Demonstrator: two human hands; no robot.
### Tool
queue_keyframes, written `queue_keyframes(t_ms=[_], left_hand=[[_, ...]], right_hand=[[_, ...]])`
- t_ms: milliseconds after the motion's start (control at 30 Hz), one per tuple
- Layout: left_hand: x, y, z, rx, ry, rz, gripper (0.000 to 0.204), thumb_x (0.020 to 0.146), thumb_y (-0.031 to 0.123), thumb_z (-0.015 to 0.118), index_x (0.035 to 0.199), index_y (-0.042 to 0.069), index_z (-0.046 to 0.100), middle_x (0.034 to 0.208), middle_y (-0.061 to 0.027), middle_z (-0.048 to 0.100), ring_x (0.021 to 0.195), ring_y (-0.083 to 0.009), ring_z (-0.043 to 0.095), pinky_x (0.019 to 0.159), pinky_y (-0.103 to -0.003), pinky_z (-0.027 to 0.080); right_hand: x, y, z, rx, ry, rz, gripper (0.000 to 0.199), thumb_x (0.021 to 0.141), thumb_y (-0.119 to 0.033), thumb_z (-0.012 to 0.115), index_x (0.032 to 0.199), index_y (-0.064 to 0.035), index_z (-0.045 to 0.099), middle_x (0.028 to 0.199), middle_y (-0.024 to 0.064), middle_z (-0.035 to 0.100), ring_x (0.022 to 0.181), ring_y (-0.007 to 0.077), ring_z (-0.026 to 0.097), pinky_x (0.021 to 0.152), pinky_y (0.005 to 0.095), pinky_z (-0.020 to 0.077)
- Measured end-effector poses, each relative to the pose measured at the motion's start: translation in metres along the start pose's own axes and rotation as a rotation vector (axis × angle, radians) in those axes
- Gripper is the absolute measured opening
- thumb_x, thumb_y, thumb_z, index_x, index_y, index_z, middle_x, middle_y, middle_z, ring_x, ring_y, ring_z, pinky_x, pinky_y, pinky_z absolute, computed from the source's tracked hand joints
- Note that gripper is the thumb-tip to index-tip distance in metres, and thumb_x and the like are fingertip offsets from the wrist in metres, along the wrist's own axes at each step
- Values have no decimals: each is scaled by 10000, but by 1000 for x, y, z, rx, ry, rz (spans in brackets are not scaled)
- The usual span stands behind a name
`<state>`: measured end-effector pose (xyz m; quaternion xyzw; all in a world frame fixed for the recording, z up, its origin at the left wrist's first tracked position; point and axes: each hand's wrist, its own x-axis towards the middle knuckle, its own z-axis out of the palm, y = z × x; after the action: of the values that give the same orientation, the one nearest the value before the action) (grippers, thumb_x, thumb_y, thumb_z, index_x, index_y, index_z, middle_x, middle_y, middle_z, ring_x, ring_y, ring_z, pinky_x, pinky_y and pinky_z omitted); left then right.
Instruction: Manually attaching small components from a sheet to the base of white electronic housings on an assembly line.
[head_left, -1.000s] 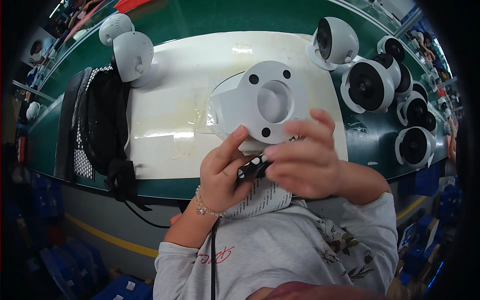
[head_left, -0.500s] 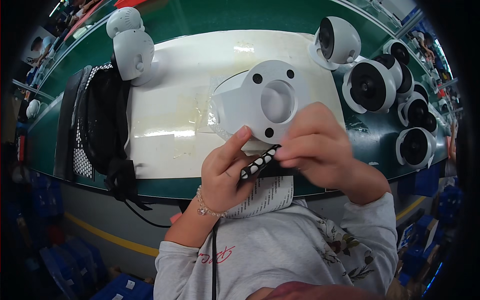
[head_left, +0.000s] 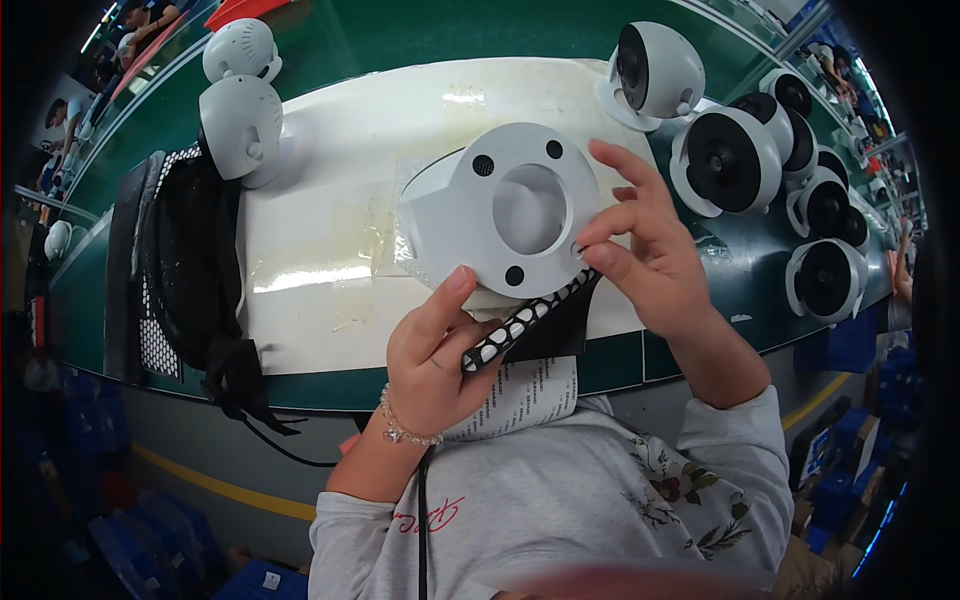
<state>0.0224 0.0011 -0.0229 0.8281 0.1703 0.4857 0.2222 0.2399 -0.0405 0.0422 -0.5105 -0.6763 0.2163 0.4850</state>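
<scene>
A white camera housing (head_left: 440, 225) lies on the white board, its flat ring-shaped base (head_left: 548, 268) facing up with a large round opening and several small black round pads on it. My left hand (head_left: 432, 355) grips a black sheet (head_left: 530, 318) dotted with white round holes, held tilted at the near edge of the base. The thumb of that hand rests at the housing's lower edge. By the base's right rim, thumb and forefinger of my right hand (head_left: 645, 245) pinch a small round pad, mostly hidden by the fingertips; the other fingers are raised.
Two white cameras (head_left: 240, 125) stand at the far left, beside a black bag (head_left: 195, 250). Another camera (head_left: 660, 70) stands at the board's far right corner. Several more black-faced cameras (head_left: 725, 165) crowd the right side. A printed paper strip (head_left: 530, 400) hangs at the table's near edge.
My right hand has moved up from the dotted sheet to the base's right rim, fingers now spread above the pinch. More of the sheet shows. The whole view has shifted slightly.
</scene>
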Motion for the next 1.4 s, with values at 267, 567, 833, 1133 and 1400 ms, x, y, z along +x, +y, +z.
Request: queue_keyframes(t_ms=[267,567,833,1133,1400], left_hand=[[0,2,2,41,56,-40,290,513,-58,662,777,-32,546,1218,-202,464,559,-187,551,509,-285,440],[1,4,0,34,-5,-35,195,617,-91,669,770,-78,549,1317,-217,346,586,-164,549,536,-254,444],[-2,0,2,-26,50,-39,283,507,-45,642,783,-40,582,1243,-200,442,624,-205,581,545,-288,471],[-7,4,-16,-38,-4,6,276,594,81,681,868,58,655,1232,-157,457,823,-237,591,618,-305,486],[-2,4,-39,-213,-116,-13,291,587,-11,643,877,11,635,1258,-159,417,817,-242,587,635,-303,496]], right_hand=[[-7,8,6,-35,3,-41,138,788,-167,612,908,-110,648,1283,136,406,1183,282,349,945,377,284],[-19,29,-1,-836,5,-601,431,854,-450,456,1056,-93,589,1186,110,474,1127,292,410,872,394,324],[47,5,-8,-63,-92,-10,565,851,-396,487,1250,-12,380,1200,118,429,1041,203,420,860,282,327],[104,-19,-12,-283,-355,-339,287,717,-221,679,900,-20,587,785,53,515,750,166,470,725,249,365],[197,121,34,-885,168,-353,169,673,-114,653,803,-49,567,816,46,544,750,250,511,667,336,407]])
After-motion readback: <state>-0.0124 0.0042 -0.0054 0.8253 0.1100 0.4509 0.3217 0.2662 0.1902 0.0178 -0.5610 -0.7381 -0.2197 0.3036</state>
